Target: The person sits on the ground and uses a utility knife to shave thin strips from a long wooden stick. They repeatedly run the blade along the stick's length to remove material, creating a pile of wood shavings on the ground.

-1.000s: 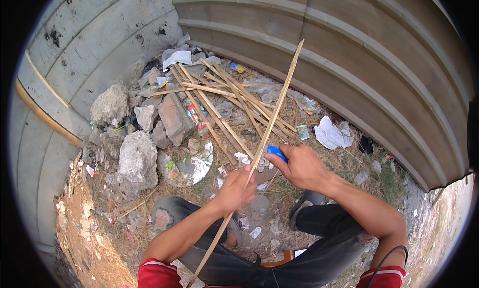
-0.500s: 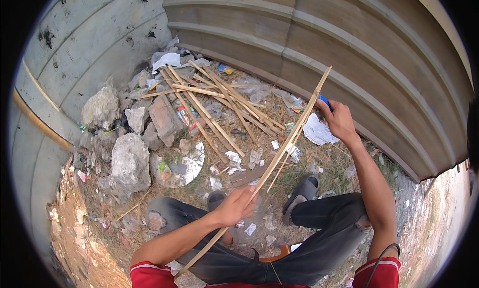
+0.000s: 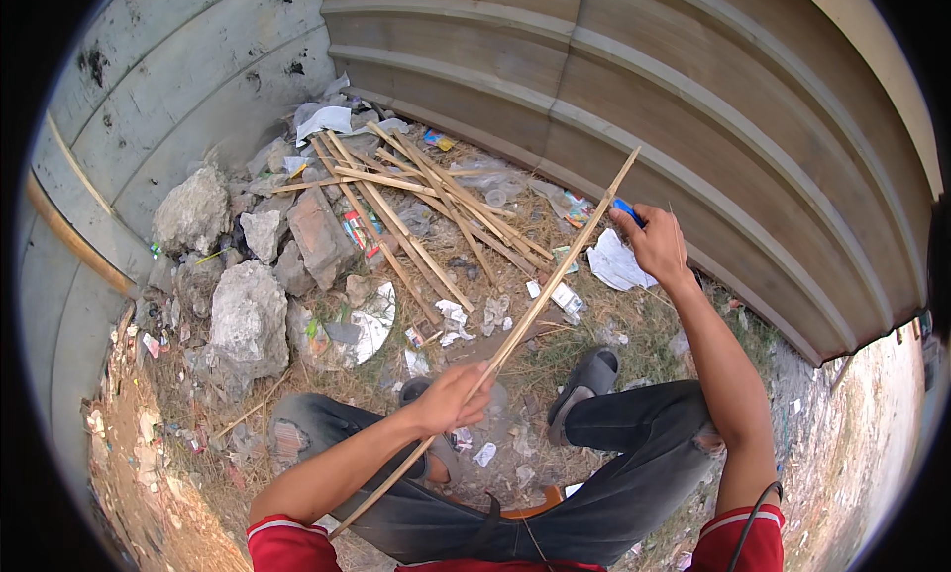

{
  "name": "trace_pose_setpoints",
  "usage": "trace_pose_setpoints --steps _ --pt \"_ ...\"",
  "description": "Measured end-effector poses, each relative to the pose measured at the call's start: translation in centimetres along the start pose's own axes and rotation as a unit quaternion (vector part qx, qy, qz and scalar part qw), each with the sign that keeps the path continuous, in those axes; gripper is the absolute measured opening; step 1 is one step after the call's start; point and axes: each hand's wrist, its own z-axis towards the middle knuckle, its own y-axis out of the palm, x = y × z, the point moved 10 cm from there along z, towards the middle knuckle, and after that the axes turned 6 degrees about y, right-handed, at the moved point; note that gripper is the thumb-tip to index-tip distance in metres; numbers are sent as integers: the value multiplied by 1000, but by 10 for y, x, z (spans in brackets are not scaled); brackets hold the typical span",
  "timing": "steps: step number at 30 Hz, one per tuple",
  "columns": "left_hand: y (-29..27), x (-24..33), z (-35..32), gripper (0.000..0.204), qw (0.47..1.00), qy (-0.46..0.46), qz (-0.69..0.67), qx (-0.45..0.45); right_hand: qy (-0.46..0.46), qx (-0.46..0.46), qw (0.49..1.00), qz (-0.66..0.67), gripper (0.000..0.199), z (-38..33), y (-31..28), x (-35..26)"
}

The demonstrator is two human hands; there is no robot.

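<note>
My left hand (image 3: pixel 451 402) is closed around a long wooden strip (image 3: pixel 555 275). The strip slants from below my left forearm up to a pointed far end near the metal wall. My right hand (image 3: pixel 659 243) is closed around a small blue-handled tool (image 3: pixel 626 211), just to the right of the strip's far part. Any blade on the tool is too small or hidden to make out. A thin pale strand shows against the fingers of my right hand. Ahead on the ground lies a loose pile of similar wooden strips (image 3: pixel 451 198), crossing one another.
Large grey rocks (image 3: pixel 248 319) and a reddish block (image 3: pixel 319 237) lie left of the pile. A corrugated metal wall (image 3: pixel 674 116) stands ahead and right, a pale panel (image 3: pixel 198 87) at left. Paper scraps (image 3: pixel 616 262) and plastic litter the dry grass around my sandalled feet (image 3: pixel 586 382).
The sliver that hung beneath the strip no longer shows there. My right hand has come slightly nearer and left, and the strip's far end has shifted left. Both hands keep their grip.
</note>
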Motion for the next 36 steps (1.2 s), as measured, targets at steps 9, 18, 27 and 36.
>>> trace_pose_setpoints --steps 9,18,27,36 --pt "0 -17 -4 32 985 -102 -136 -7 135 -235 941 201 55 5 72 66" --pt "13 -26 -3 23 979 -137 -144 -34 120 -379 864 309 38 -12 82 89" --pt "-9 -31 4 24 988 -115 -105 16 -57 -199 972 -107 32 1 38 75" --pt "0 -33 1 33 986 -139 -97 -11 -213 -22 976 28 40 -11 -2 9"
